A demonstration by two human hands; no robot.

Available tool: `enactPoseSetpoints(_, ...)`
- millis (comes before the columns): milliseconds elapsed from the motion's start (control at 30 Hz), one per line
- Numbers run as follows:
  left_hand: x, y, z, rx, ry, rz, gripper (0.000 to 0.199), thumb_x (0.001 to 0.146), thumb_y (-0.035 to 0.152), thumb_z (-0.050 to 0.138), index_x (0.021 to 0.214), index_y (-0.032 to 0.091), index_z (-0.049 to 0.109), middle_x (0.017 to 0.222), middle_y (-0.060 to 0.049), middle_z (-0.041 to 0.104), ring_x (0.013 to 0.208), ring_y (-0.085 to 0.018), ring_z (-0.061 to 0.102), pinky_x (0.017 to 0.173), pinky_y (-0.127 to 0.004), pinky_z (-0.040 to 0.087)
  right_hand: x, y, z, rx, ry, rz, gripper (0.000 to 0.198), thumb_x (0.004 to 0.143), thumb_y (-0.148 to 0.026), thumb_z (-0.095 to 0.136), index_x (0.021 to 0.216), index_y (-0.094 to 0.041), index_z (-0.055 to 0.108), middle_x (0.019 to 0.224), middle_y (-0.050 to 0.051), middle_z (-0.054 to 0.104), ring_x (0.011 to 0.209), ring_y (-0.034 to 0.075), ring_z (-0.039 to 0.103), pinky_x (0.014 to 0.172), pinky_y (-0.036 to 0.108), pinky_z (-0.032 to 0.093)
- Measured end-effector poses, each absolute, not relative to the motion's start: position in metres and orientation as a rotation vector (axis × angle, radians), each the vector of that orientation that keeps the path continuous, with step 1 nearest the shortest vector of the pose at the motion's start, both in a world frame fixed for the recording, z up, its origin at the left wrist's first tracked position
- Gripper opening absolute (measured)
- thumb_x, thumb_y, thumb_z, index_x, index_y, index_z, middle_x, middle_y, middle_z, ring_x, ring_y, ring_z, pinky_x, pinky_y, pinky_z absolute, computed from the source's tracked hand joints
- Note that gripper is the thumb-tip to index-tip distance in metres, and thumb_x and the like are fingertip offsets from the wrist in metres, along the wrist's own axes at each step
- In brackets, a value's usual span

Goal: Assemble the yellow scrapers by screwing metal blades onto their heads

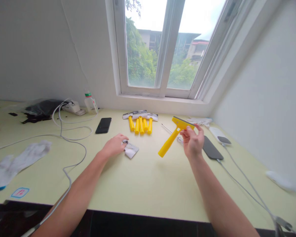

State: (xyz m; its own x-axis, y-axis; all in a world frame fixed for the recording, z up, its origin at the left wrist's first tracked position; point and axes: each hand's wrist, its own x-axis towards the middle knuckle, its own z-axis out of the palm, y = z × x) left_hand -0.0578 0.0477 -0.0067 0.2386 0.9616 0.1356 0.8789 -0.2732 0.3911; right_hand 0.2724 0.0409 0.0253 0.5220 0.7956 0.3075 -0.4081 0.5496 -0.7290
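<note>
Nearest on the pale green worktop (148, 184), a white glove (17, 163) lies at the left edge with a white cable (71, 154) looping past it. Farther in, the left hand (114, 144) rests on a small white packet (131, 150), fingers curled loosely over its near corner. The right hand (192, 141) is raised above the worktop, fingers clamped on the head of a yellow scraper (173, 135) whose handle slants down to the left. A dark phone (212, 148) lies just right of that hand. Beyond, four yellow handles (140, 125) lie side by side, another black phone (103, 125) to their left, and a small bottle (90, 102) stands by the wall.
</note>
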Motion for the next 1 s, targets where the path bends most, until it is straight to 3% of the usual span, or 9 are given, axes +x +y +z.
enactPoseSetpoints(100, -0.065, 0.047, -0.008, 2.327, 2.025, 0.449, 0.03, 0.085, 0.027, 0.054, 0.11, 0.022, 0.07, 0.11, -0.011, 0.064, 0.108, -0.029, 0.057, 0.092, -0.042, 0.047, 0.254, 0.037, 0.016, -0.674, -0.745, 0.867, 0.054, 0.066, -0.023, 0.078, 0.11, -0.023, 0.047, 0.068, -0.006, 0.066, 0.05, 0.009, 0.063, 0.058, 0.022, 0.055)
enactPoseSetpoints(200, -0.049, 0.038, -0.002, 2.4, 2.118, 0.73, 0.03, 0.087, 0.023, 0.052, 0.111, 0.019, 0.069, 0.114, -0.014, 0.062, 0.11, -0.031, 0.055, 0.094, -0.044, 0.045, 0.238, 0.031, 0.011, -0.706, -0.782, 0.961, 0.053, 0.068, -0.024, 0.078, 0.111, -0.023, 0.046, 0.067, -0.006, 0.067, 0.052, 0.01, 0.065, 0.06, 0.023, 0.056)
enactPoseSetpoints(300, -0.016, 0.02, 0.002, 2.526, 1.707, 1.075, 0.028, 0.094, 0.025, 0.044, 0.109, 0.017, 0.067, 0.108, -0.011, 0.065, 0.105, -0.025, 0.058, 0.096, -0.039, 0.045, 0.224, 0.022, 0.01, -0.713, -0.805, 1.031, 0.054, 0.07, -0.025, 0.078, 0.113, -0.023, 0.044, 0.067, -0.006, 0.067, 0.056, 0.012, 0.067, 0.063, 0.025, 0.056)
enactPoseSetpoints(467, 0.035, -0.01, -0.011, 2.426, 1.066, 0.941, 0.057, 0.086, 0.041, 0.061, 0.136, 0.016, 0.047, 0.106, -0.009, 0.068, 0.092, -0.023, 0.064, 0.085, -0.035, 0.05, 0.214, 0.016, 0.013, -0.732, -0.852, 1.086, 0.059, 0.072, -0.033, 0.078, 0.118, -0.024, 0.042, 0.074, -0.003, 0.069, 0.062, 0.015, 0.07, 0.072, 0.032, 0.058)
enactPoseSetpoints(633, 0.029, -0.004, -0.018, 2.286, 1.152, 0.951, 0.034, 0.089, 0.028, 0.051, 0.12, 0.016, 0.057, 0.102, -0.008, 0.068, 0.09, -0.021, 0.065, 0.081, -0.032, 0.05, 0.273, 0.037, 0.018, -1.143, -1.126, 0.704, 0.061, 0.081, -0.058, 0.059, 0.128, -0.021, 0.045, 0.091, 0.007, 0.069, 0.074, 0.022, 0.071, 0.075, 0.04, 0.056)
enactPoseSetpoints(700, 0.019, 0.002, -0.015, 2.297, 1.216, 0.911, 0.031, 0.088, 0.027, 0.05, 0.116, 0.016, 0.06, 0.102, -0.008, 0.069, 0.091, -0.022, 0.065, 0.083, -0.033, 0.05, 0.307, 0.048, 0.014, -1.656, -1.339, 0.368, 0.051, 0.081, -0.05, 0.06, 0.119, -0.017, 0.055, 0.107, 0.015, 0.067, 0.094, 0.026, 0.068, 0.087, 0.041, 0.051)
enactPoseSetpoints(767, 0.012, 0.004, -0.012, 2.342, 1.272, 0.83, 0.03, 0.088, 0.028, 0.049, 0.114, 0.018, 0.061, 0.101, -0.008, 0.069, 0.09, -0.022, 0.065, 0.082, -0.034, 0.05, 0.334, 0.054, 0.006, -2.073, -1.598, 0.309, 0.05, 0.072, -0.043, 0.068, 0.113, -0.014, 0.062, 0.109, 0.019, 0.067, 0.103, 0.033, 0.064, 0.09, 0.044, 0.048)
enactPoseSetpoints(900, 0.009, 0.003, -0.01, 2.48, 1.295, 0.663, 0.03, 0.087, 0.029, 0.05, 0.113, 0.02, 0.062, 0.1, -0.007, 0.07, 0.089, -0.022, 0.065, 0.08, -0.034, 0.049, 0.351, 0.052, -0.004, -2.194, -1.738, 0.419, 0.041, 0.063, -0.023, 0.071, 0.104, -0.018, 0.068, 0.086, 0.01, 0.071, 0.082, 0.028, 0.068, 0.074, 0.036, 0.049)
enactPoseSetpoints(1000, 0.011, 0.001, -0.009, 2.573, 1.254, 0.548, 0.03, 0.086, 0.028, 0.05, 0.112, 0.019, 0.063, 0.102, -0.007, 0.069, 0.091, -0.022, 0.064, 0.08, -0.033, 0.049, 0.347, 0.048, 0.003, -2.185, -1.684, 0.346, 0.05, 0.072, -0.028, 0.065, 0.122, -0.02, 0.061, 0.091, 0.009, 0.071, 0.08, 0.025, 0.067, 0.072, 0.033, 0.048)
